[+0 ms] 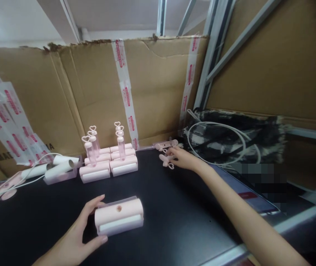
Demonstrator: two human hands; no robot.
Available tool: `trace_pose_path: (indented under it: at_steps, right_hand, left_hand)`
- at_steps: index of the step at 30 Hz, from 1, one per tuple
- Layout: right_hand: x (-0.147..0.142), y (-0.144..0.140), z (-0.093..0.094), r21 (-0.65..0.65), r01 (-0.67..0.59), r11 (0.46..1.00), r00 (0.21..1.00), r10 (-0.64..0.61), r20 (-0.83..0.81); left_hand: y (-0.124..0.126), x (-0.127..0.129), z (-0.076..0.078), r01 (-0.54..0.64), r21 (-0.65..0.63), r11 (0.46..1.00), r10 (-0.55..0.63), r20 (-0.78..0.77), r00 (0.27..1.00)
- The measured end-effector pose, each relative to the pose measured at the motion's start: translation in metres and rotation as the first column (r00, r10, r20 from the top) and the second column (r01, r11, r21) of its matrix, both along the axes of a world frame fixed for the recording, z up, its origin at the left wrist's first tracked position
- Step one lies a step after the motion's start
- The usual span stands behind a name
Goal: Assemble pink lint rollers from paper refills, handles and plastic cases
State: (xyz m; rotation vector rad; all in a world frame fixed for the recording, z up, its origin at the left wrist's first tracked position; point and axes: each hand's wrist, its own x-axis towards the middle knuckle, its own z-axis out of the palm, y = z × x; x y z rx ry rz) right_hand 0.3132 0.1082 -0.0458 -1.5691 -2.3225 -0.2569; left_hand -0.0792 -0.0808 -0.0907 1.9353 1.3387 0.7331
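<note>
On the black tabletop, my left hand grips the left end of a pink rounded case. Its thumb is in front and its fingers are behind. The case has a round hole on top, a white roll along the front and a clear base. Farther back on the right, my right hand has its fingertips closed on a small pink piece with a heart-shaped loop. Just behind those fingers lies another pink part in clear plastic, partly covered by the hand.
Several similar pink cases stand in two columns, some with upright clear tubes topped by heart loops. White rolls and a thin cable lie left. A coiled white cable and a tablet-like screen are right. Cardboard walls the back.
</note>
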Motion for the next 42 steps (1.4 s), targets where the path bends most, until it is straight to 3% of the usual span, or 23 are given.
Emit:
trace_pose_path:
  at_steps: [4, 8, 13, 18, 22, 23, 24, 26, 28, 30, 33, 42]
  right_hand:
    - [-0.024, 0.003, 0.011, -0.016, -0.097, 0.995, 0.995, 0.097, -0.003]
    - [-0.056, 0.033, 0.023, 0.016, -0.109, 0.994, 0.994, 0.109, 0.006]
    - [-0.096, 0.065, 0.020, -0.027, -0.130, 0.991, 0.991, 0.131, 0.038]
    - [-0.105, 0.064, 0.023, -0.013, -0.083, 0.996, 0.996, 0.084, 0.007]
    - [-0.103, 0.032, 0.041, 0.066, 0.027, 0.997, 0.993, -0.020, -0.114]
    - [-0.105, 0.018, 0.046, 0.098, 0.044, 0.994, 0.982, -0.024, -0.190]
    - [-0.110, 0.002, 0.051, 0.129, 0.018, 0.991, 0.927, 0.032, -0.374]
    - [-0.125, -0.034, 0.057, 0.140, -0.159, 0.977, 0.734, 0.212, -0.645]
    - [-0.143, -0.069, 0.059, 0.085, -0.374, 0.923, 0.619, 0.317, -0.719]
    - [-0.159, -0.095, 0.057, 0.080, -0.549, 0.832, 0.576, 0.446, -0.685]
    - [-0.171, -0.115, 0.052, 0.061, -0.654, 0.754, 0.579, 0.550, -0.602]
    - [-0.169, -0.117, 0.059, 0.021, -0.707, 0.707, 0.623, 0.636, -0.455]
  left_hand:
    - [0.000, 0.001, -0.001, 0.004, 0.018, 1.000, -0.004, 0.023, 1.000]
    - [0.001, 0.001, 0.001, 0.048, 0.022, 0.999, -0.048, 0.030, 0.998]
    - [0.003, 0.002, 0.006, 0.076, 0.033, 0.997, -0.077, 0.049, 0.996]
    - [0.003, 0.000, 0.006, 0.089, 0.047, 0.995, -0.092, 0.081, 0.992]
    - [0.004, -0.002, 0.004, 0.083, 0.065, 0.994, -0.088, 0.079, 0.993]
    - [0.004, -0.003, 0.003, 0.080, 0.072, 0.994, -0.086, 0.072, 0.994]
    - [0.005, -0.003, 0.003, 0.077, 0.080, 0.994, -0.082, 0.067, 0.994]
    - [0.006, -0.005, 0.001, 0.070, 0.086, 0.994, -0.075, 0.063, 0.995]
    - [0.007, -0.005, 0.001, 0.071, 0.077, 0.994, -0.075, 0.052, 0.996]
    - [0.008, -0.006, 0.002, 0.082, 0.074, 0.994, -0.084, 0.027, 0.996]
    - [0.008, -0.005, 0.005, 0.105, 0.089, 0.990, -0.105, -0.005, 0.994]
    - [0.009, -0.004, 0.009, 0.116, 0.106, 0.988, -0.116, -0.004, 0.993]
